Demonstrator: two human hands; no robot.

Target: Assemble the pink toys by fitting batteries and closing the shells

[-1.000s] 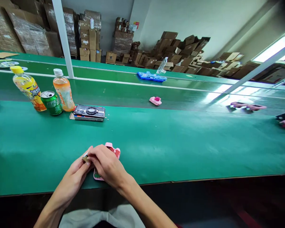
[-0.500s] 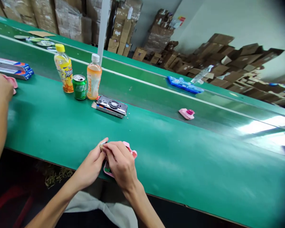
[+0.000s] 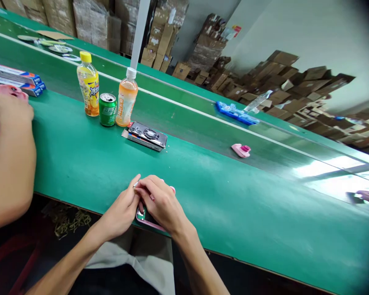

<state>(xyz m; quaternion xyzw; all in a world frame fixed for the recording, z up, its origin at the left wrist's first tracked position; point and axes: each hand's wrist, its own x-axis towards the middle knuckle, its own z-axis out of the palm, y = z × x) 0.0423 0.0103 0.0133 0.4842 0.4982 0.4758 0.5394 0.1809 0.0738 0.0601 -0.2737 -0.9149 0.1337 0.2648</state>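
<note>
My left hand (image 3: 121, 213) and my right hand (image 3: 162, 203) meet near the front edge of the green table. Their fingertips pinch together around a small pale piece (image 3: 135, 184), too small and too covered to name. Beneath my hands is a pink-rimmed casing (image 3: 152, 223) with some green and black inside; my right hand covers much of it. Just beyond, a black phone-like thing (image 3: 150, 134) with a ring on its back lies on a flat box (image 3: 141, 142).
Behind stand a yellow-capped bottle (image 3: 90, 88), a green can (image 3: 107, 110) and an orange drink bottle (image 3: 127, 98). A pink camera-shaped thing (image 3: 241, 150) and a blue tray (image 3: 235, 114) lie farther right. At left, another person's hand (image 3: 12, 107) is by a pink thing (image 3: 10, 90).
My hands stay together at the small piece, with the right fingers slightly shifted. More of the casing's lower rim shows. The other person's arm at left reaches farther into view.
</note>
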